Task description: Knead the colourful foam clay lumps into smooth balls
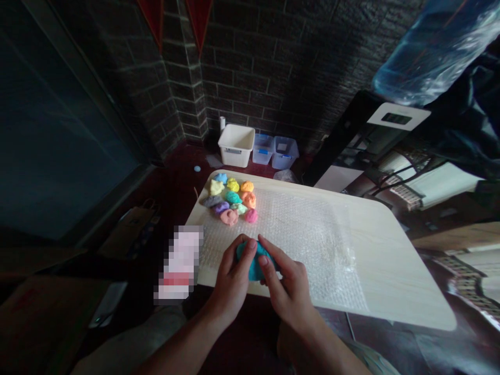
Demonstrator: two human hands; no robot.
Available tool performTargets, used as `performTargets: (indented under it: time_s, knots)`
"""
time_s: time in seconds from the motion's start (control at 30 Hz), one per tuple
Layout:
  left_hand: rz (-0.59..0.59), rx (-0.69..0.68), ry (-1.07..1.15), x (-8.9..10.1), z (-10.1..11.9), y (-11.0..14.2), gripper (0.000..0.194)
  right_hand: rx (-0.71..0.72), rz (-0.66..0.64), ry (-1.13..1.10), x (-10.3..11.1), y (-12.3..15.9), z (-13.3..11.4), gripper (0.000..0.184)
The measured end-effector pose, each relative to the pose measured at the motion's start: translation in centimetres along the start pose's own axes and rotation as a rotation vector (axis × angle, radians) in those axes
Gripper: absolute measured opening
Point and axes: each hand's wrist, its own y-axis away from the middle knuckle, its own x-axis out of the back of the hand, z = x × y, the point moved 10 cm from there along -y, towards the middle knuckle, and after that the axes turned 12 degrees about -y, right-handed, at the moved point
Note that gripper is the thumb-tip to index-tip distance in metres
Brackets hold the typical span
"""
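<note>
A lump of teal modelling clay (pixel 255 266) is held between both hands above the near edge of the table. My left hand (pixel 233 272) grips its left side, with the thumb laid over the front. On the other side my right hand (pixel 288 281) closes round it, thumb pressed on its face and fingers behind, partly hidden. Beyond the hands, several clay lumps sit in a cluster at the table's far left corner, among them a salmon lump (pixel 229 217), a pink lump (pixel 251 215), a purple lump (pixel 221 208) and a green lump (pixel 233 197).
Bubble wrap (pixel 304 229) covers much of the pale wooden table (pixel 394 271). Behind it on the floor stand a white basket (pixel 237 147) and two clear blue bins (pixel 284 152). A water dispenser (pixel 398 117) with a large bottle rises at right. Paper bags (pixel 130 229) lie left.
</note>
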Motion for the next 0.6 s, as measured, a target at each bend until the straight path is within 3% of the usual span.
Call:
performTargets:
  time_s: [0.17, 0.33, 0.6]
  knots:
    - [0.121, 0.06, -0.009, 1.5, -1.2, -0.3, 0.041, -0.019, -0.003, 0.001, -0.1, 0.1, 0.2, 0.049]
    - [0.045, 0.05, 0.109, 0.6, -1.6, -0.5, 0.04, -0.015, -0.017, 0.002, -0.3, 0.1, 0.1, 0.046]
    - [0.022, 0.014, 0.087, 0.2, -1.2, -0.4, 0.038, -0.027, 0.025, -0.085, -0.2, 0.0, 0.4, 0.044]
